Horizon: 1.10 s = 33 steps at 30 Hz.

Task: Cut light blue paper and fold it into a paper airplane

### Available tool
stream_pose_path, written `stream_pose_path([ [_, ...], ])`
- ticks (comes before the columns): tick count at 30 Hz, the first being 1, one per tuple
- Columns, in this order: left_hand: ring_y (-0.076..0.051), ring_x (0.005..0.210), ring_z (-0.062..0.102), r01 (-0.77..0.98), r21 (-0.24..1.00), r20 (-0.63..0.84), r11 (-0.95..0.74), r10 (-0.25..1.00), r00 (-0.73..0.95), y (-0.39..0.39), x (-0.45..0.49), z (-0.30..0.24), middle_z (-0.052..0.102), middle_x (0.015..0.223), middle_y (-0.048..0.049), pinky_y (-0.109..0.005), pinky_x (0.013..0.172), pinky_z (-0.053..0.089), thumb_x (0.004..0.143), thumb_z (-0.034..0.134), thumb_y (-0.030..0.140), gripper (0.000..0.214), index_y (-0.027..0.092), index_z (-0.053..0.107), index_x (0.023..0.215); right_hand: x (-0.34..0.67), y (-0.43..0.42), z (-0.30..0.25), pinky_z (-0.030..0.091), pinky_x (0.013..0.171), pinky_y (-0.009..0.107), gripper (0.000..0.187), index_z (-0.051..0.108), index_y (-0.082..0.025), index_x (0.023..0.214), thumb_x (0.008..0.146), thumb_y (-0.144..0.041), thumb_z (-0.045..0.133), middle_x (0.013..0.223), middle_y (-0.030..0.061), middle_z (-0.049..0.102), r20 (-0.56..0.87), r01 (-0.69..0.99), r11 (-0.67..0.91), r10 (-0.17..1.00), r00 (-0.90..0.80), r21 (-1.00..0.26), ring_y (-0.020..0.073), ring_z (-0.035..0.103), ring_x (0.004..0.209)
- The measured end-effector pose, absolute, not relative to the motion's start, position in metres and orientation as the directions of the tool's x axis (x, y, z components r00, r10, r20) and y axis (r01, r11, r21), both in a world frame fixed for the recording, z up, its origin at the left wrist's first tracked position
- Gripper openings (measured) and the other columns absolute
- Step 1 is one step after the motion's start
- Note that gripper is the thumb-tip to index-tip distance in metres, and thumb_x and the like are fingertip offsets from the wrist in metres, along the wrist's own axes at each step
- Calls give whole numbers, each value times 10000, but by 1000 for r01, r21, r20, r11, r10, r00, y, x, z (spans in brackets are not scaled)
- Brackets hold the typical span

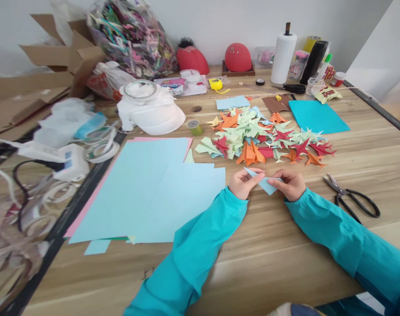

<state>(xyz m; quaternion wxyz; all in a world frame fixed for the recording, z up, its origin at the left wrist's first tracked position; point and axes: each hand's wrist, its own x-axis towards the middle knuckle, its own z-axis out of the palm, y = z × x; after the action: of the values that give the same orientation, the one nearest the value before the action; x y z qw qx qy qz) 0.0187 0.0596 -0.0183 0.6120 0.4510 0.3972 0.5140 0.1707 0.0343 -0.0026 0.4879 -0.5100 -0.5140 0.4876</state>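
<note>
Between both hands, just above the wooden table, is a small folded piece of light blue paper (267, 186). My left hand (245, 181) pinches its left end between thumb and fingers. At the other end, my right hand (289, 184) grips it the same way. Just beyond the hands lies a pile of folded paper figures (249, 127) in pale green, orange, red and light blue. Large light blue paper sheets (147, 188) lie to the left, with pink sheets under them. Black-handled scissors (346, 195) rest partly open to the right of my right hand.
A turquoise paper stack (318, 116) lies behind the pile. At the back stand a white bottle (283, 59) and red domes (238, 57). Left are a white power strip (71, 162), cables, a cardboard box (65, 52) and a bag of scraps (130, 39). A yellow tape measure (216, 84) lies behind.
</note>
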Motion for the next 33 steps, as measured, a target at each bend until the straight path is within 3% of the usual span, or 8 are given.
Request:
stream_pose_path([
  [3, -148, 651, 636, -266, 963, 1, 39, 989, 146, 61, 18, -18, 705, 675, -32, -275, 679, 513, 593, 763, 362, 218, 176, 718, 697, 171, 35, -3, 411, 431, 243, 402, 615, -168, 624, 516, -526, 764, 503, 2, 590, 26, 97, 30, 999, -40, -995, 112, 504, 449],
  [7, -154, 697, 631, -247, 968, 91, -49, 983, 160, 61, 19, -17, 702, 717, -37, -283, 693, 506, 577, 772, 345, 187, 180, 718, 648, 173, 36, -6, 427, 481, 240, 383, 649, -153, 708, 554, -488, 753, 592, 20, 635, 96, 263, 117, 991, -92, -958, 120, 534, 511],
  [10, -146, 675, 616, -227, 971, 127, -78, 969, 213, 61, 21, -17, 685, 691, -32, -269, 648, 497, 571, 775, 342, 188, 178, 720, 642, 173, 36, -8, 437, 497, 234, 363, 649, -146, 702, 605, -488, 722, 593, 26, 640, 120, 286, 153, 984, -129, -946, 117, 542, 517],
  [19, -148, 615, 602, -151, 985, -46, 86, 967, 251, 58, 17, -6, 688, 638, -35, -271, 624, 498, 492, 802, 386, 270, 157, 708, 599, 172, 33, -5, 403, 471, 205, 299, 602, -147, 604, 710, -419, 667, 523, 2, 586, 197, 211, 255, 944, -263, -943, 85, 491, 476],
  [27, -98, 503, 552, -221, 966, -107, 138, 983, 148, 61, 21, -15, 648, 555, -2, -224, 520, 470, 416, 837, 354, 391, 144, 719, 723, 173, 35, -5, 378, 424, 205, 306, 638, -143, 604, 608, -435, 729, 511, 7, 603, 85, 224, 116, 986, -144, -968, 91, 485, 453],
  [33, -122, 596, 611, -301, 947, -100, 114, 993, 62, 62, 21, -18, 682, 639, -20, -243, 605, 509, 480, 817, 369, 381, 147, 714, 773, 172, 36, 1, 384, 392, 215, 356, 623, -156, 590, 582, -496, 727, 440, -1, 587, -46, 161, -36, 997, -56, -986, 105, 498, 403],
])
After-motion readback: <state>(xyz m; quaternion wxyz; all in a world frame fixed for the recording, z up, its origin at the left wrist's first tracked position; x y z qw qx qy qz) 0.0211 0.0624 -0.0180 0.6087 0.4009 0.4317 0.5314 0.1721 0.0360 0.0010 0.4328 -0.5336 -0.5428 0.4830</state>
